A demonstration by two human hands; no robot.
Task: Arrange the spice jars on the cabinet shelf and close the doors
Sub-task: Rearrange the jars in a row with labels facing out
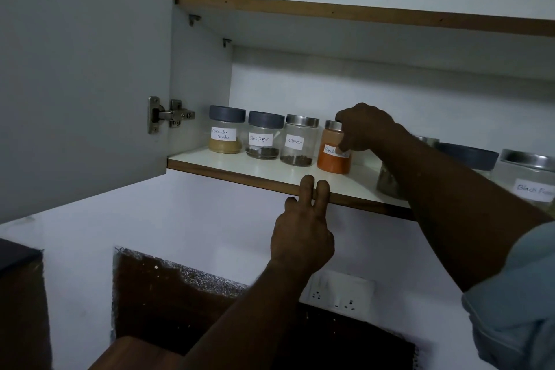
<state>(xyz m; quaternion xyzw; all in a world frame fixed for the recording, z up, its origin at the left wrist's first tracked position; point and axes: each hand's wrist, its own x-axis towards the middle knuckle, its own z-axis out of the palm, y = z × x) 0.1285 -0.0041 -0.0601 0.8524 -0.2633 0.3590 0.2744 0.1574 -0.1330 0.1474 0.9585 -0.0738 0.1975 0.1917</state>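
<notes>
Right hand (366, 128) grips jar (330, 161) — left hand (301, 230) touches shelf (237, 167).

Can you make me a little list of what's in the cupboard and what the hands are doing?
Row from left: coriander powder jar, black pepper jar, cloves jar, red chilli jar
Right hand: holds the red chilli jar near its lid
Left hand: fingers rest on the shelf front edge
Cabinet door: open, swung left
More jars: further right, partly hidden by the arm
</notes>
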